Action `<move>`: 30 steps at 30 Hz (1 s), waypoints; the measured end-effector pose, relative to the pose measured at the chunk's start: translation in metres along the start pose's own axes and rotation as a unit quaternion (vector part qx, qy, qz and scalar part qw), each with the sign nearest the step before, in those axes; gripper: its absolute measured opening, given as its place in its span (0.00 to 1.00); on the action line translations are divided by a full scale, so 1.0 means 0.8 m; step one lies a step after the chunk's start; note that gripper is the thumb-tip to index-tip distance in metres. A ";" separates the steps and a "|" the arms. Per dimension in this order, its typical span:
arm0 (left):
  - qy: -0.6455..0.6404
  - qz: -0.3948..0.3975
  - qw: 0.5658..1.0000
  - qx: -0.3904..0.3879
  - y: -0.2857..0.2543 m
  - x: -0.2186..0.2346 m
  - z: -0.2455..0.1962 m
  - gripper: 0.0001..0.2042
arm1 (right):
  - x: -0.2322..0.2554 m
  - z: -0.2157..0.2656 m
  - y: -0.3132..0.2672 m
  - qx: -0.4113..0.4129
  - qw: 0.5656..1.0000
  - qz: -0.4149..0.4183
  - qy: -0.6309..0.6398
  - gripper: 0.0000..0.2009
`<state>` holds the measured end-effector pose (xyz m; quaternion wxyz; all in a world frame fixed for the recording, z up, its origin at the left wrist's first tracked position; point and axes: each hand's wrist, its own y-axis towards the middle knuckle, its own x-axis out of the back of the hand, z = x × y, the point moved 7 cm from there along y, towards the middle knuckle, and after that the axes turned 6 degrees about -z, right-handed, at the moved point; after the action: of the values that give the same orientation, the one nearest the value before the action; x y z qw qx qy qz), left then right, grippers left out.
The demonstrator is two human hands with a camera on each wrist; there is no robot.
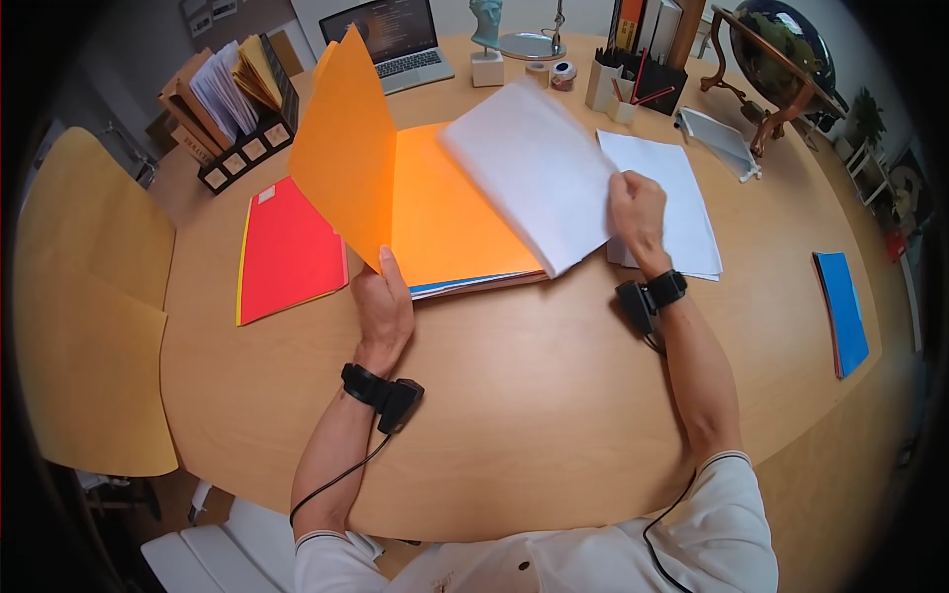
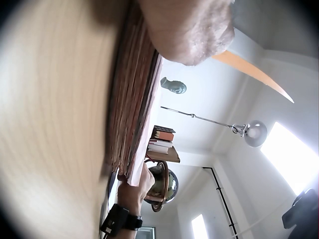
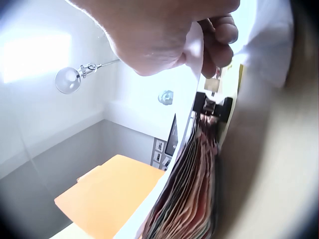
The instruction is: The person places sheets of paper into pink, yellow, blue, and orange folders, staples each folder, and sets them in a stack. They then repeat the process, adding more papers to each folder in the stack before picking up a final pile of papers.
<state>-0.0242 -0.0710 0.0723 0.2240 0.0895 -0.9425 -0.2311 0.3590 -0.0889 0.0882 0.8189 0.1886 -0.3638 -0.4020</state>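
In the middle of the desk [image 1: 534, 425], straight ahead of the torso [image 1: 583, 563], an orange folder [image 1: 445, 222], spread open on top of a layered stack [image 1: 479, 285] with blue and white along its near edge. Creased along a line running almost directly away from the torso. Raised on the left into a cover pointing upward with a slight lean leftward; flat and face-up on the right.

Gripped at the near end of that crease by the left hand [image 1: 384, 301]: thumb laid up against the orange face, fingers mostly out of sight behind.

Gripped by the right edge in the curled fingers of the right hand [image 1: 638, 212]: white papers [image 1: 529, 173], slightly blurred, partly over the flat orange half, long axis slanting from far left to near right. Beneath those fingers in the right wrist view, a black clip [image 3: 212, 107] at the end of many packed layers.

Just to the right, lying on the desk, more white sheets [image 1: 682, 193], lengthwise mainly near to far. On the left, a red folder [image 1: 295, 242] over a yellow one [image 1: 240, 301], with a similar lie. Well apart near the right rim, a blue folder [image 1: 840, 306], also lengthwise near to far. Toward the back, a laptop [image 1: 381, 44] and a globe [image 1: 781, 44].
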 end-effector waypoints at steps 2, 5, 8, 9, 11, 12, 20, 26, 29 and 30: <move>-0.003 -0.005 1.000 -0.006 0.001 0.002 -0.002 0.15 | 0.014 -0.022 0.012 -0.023 0.999 -0.022 -0.005 0.16; 0.001 0.004 1.000 0.018 0.001 0.001 -0.001 0.15 | 0.035 -0.056 0.026 -0.060 0.997 -0.053 -0.015 0.16; 0.010 0.008 1.000 0.018 0.001 -0.001 0.002 0.15 | 0.061 -0.081 0.029 -0.071 0.994 -0.075 -0.028 0.15; 0.007 0.010 1.000 0.019 0.002 0.000 0.002 0.15 | 0.073 -0.094 0.030 -0.072 0.993 -0.086 -0.030 0.15; 0.003 0.010 1.000 0.020 0.002 0.000 0.001 0.15 | 0.099 -0.095 0.025 -0.085 0.990 -0.084 -0.073 0.15; 0.011 0.008 1.000 0.016 0.002 0.002 -0.002 0.14 | 0.110 -0.097 0.019 -0.084 0.990 -0.085 -0.074 0.15; 0.002 -0.049 0.997 -0.060 0.003 0.004 -0.010 0.19 | 0.162 -0.128 -0.017 -0.107 0.954 -0.021 -0.280 0.15; -0.002 -0.048 0.997 -0.056 0.003 0.003 -0.011 0.20 | 0.157 -0.134 -0.018 -0.099 0.923 0.035 -0.369 0.15; -0.005 -0.054 0.997 -0.060 0.003 0.005 -0.012 0.20 | 0.153 -0.086 -0.010 -0.061 0.914 0.032 -0.401 0.22; 0.001 -0.054 0.997 -0.058 0.003 0.005 -0.011 0.20 | 0.144 -0.060 -0.005 0.012 0.913 0.022 -0.408 0.28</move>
<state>-0.0237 -0.0731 0.0822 0.2166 0.1270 -0.9213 -0.2969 0.4404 -0.1825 0.1048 0.6056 0.0101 -0.6752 -0.4210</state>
